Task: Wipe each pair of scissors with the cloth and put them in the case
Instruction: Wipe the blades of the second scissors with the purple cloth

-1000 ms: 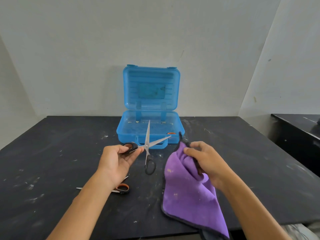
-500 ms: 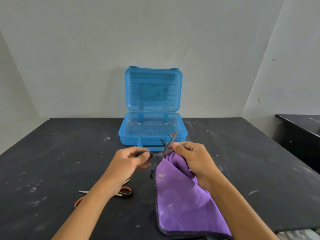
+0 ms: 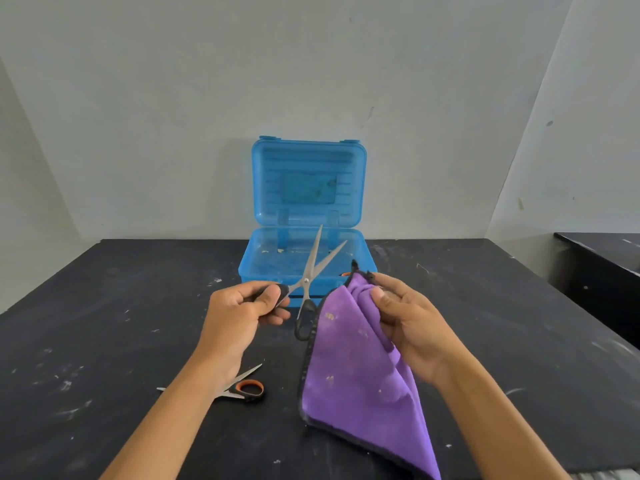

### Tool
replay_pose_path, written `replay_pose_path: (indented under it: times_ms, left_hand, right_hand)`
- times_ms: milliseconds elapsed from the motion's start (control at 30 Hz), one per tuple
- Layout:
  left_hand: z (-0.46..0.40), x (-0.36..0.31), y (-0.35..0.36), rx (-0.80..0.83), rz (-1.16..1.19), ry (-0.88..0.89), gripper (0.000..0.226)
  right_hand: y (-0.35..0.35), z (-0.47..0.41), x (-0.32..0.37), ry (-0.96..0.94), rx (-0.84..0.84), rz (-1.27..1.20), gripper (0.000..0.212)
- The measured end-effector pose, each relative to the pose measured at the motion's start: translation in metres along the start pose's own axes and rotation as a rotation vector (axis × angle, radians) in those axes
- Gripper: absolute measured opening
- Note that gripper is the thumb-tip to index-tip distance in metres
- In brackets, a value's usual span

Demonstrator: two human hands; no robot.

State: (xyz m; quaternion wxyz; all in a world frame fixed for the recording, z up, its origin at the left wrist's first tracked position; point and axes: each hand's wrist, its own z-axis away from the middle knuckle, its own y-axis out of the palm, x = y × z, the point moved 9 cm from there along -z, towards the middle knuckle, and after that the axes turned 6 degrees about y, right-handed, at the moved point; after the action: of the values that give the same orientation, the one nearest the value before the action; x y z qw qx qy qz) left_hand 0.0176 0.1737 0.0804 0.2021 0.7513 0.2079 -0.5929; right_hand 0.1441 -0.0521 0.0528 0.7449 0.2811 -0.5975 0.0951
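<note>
While the left hand (image 3: 242, 311) is gripping one black loop of the black-handled steel scissors (image 3: 309, 284), fingers curled tight round it, the blades are standing splayed in a narrow V, tips pointing up and away toward the back edge of the black tabletop (image 3: 104, 306). They're hanging in the air in front of the translucent blue plastic case (image 3: 304, 251), w/ the free loop dangling below the pivot, just beside the cloth's dark hem.

The right hand (image 3: 405, 317) is bunching the top of the purple microfibre cloth w/ dark edging (image 3: 356, 372), thumb and fingers pinching a fold; the rest is draping down to the front edge of the tabletop.

Key relation: the scissors are lying just left of the cloth-holding fingers, near but apart, long axis running roughly front-to-back and tilted upward. The right hand is the nearer one to the blades, so I'd judge it needs to go up and leftward to wrap the cloth on the steel. Open edges could nick the cloth or a finger, prob. worth care.

A second pair, orange-and-black-handled scissors (image 3: 242, 388), is lying flat near the front edge, partly hidden under the left forearm. The case is sitting open at the back-centre, lid upright; something orange is peeking at its near-right corner, can't tell what. No brand or readable writing anywhere; a lid panel looks blank.
</note>
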Motion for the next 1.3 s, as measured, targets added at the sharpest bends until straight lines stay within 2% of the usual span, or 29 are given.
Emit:
replay_pose_path:
  times_ms: [167,267,333,433,533,600,733,833,1133,1300]
  left_hand:
    - [-0.003,-0.015,-0.007,-0.066,0.054,0.064,0.015]
    - [-0.005,-0.024,-0.01,-0.07,0.067,0.094,0.016]
    - [-0.005,-0.026,-0.011,-0.065,0.065,0.104,0.017]
    - [-0.005,-0.026,-0.011,-0.055,0.052,0.103,0.016]
    - [-0.003,-0.02,-0.008,-0.041,0.028,0.082,0.015]
    - [0.0,-0.015,-0.005,-0.019,0.007,0.067,0.015]
    - [0.003,-0.01,-0.002,0.001,0.004,0.042,0.016]
    - [0.004,-0.01,0.0,0.023,-0.018,0.039,0.016]
    - [0.007,-0.008,0.001,0.084,-0.067,-0.009,0.018]
    - [0.009,-0.002,0.003,0.095,-0.046,-0.062,0.019]
  right_hand:
    - [-0.006,-0.001,0.038,-0.161,-0.084,-0.098,0.042]
    - [-0.005,-0.001,0.046,-0.159,-0.104,-0.048,0.022]
    - [-0.01,-0.002,0.042,-0.129,-0.204,0.13,0.018]
    - [-0.018,0.0,0.043,-0.143,-0.4,0.546,0.045]
    - [-0.013,0.006,0.039,-0.109,-0.443,0.711,0.057]
    - [-0.003,0.005,0.03,-0.07,-0.318,0.595,0.051]
    - [0.024,0.01,0.022,-0.057,-0.027,0.243,0.018]
    - [0.036,0.011,0.023,-0.055,0.07,0.034,0.019]
    - [0.061,0.011,0.005,0.053,0.162,-0.248,0.031]
    - [0.062,0.012,0.003,-0.019,0.162,-0.162,0.028]
